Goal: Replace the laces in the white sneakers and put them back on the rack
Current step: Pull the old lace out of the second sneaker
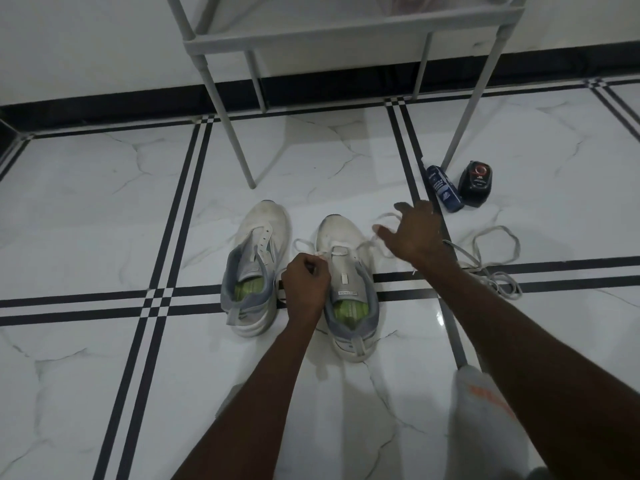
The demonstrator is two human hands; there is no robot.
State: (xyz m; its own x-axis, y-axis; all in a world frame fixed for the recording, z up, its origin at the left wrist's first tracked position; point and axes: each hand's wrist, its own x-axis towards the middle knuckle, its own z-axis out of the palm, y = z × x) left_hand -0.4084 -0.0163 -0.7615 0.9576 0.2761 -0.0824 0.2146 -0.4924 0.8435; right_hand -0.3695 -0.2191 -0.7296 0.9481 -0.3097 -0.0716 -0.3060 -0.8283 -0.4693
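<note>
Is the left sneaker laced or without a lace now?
Without a lace. The left sneaker shows bare eyelets along its tongue; a loose lace lies on the floor to the right.

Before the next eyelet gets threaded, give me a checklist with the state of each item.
1. Left hand pinches the lace at the right sneaker: ok.
2. Right hand has the other lace end: cannot tell, fingers spread.
3. Both sneakers upright on the floor: ok.
4. Left sneaker laced: not ok, eyelets bare.
5. Spare lace within view: ok.
6. Rack shelf free: cannot tell.
</note>
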